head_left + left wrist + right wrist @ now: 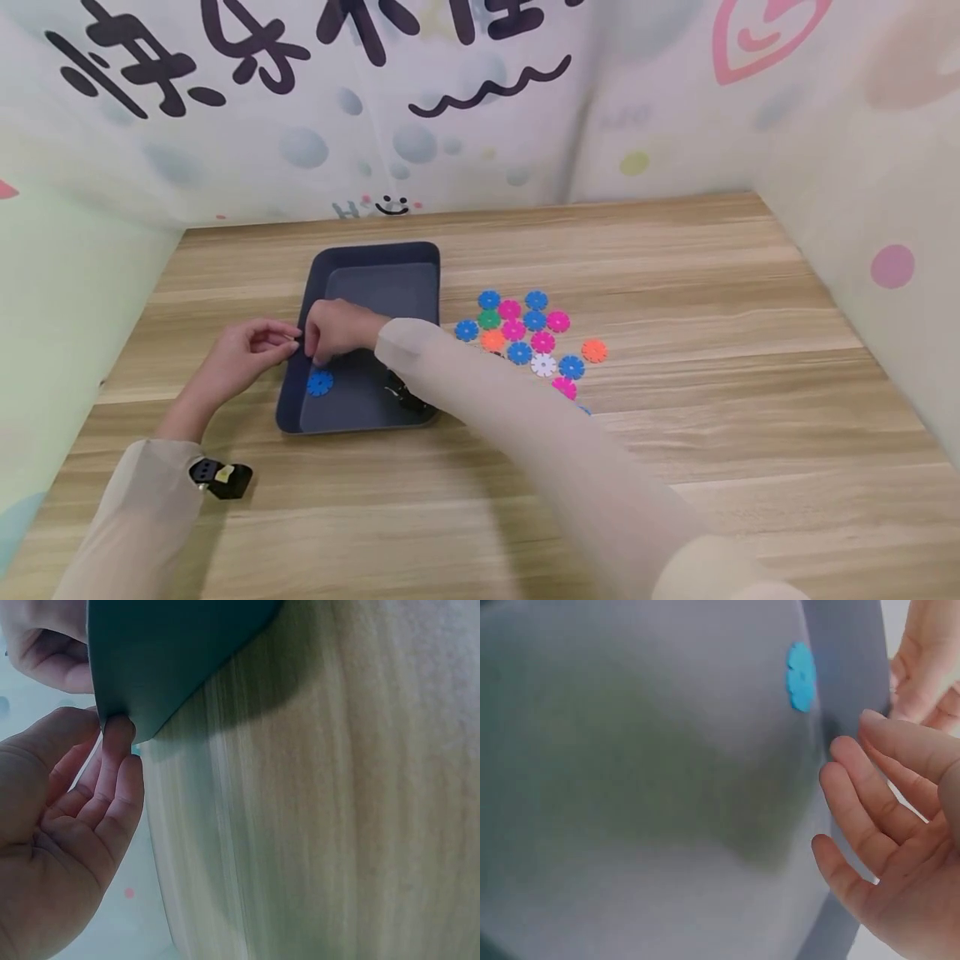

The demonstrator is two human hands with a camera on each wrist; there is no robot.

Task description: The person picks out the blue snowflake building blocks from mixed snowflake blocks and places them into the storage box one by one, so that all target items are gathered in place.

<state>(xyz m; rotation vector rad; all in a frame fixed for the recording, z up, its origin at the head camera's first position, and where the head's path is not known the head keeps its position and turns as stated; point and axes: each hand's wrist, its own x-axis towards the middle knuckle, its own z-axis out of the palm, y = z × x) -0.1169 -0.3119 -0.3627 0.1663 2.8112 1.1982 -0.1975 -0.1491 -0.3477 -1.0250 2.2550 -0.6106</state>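
Observation:
A dark grey rectangular tray (375, 417) lies on the table. The left hand (238, 358) is at its left side; in the left wrist view the thumb and fingertips pinch the tray's rim. Reaching over the tray, the right hand (337, 327) has its fingertips against or close to the inside of the left wall. The right wrist view shows this hand's fingers (862, 814) loosely bent and apart, with no object seen among them. A blue notched plastic disc (320, 383) lies in the tray by that wall, below the right hand.
To the tray's right, several notched discs lie spread on the wooden table (720, 333), among them blue, pink, a green one (489, 319) and a white one (543, 364). The right forearm crosses in front of some. Printed cloth walls (480, 167) border the table's back and sides.

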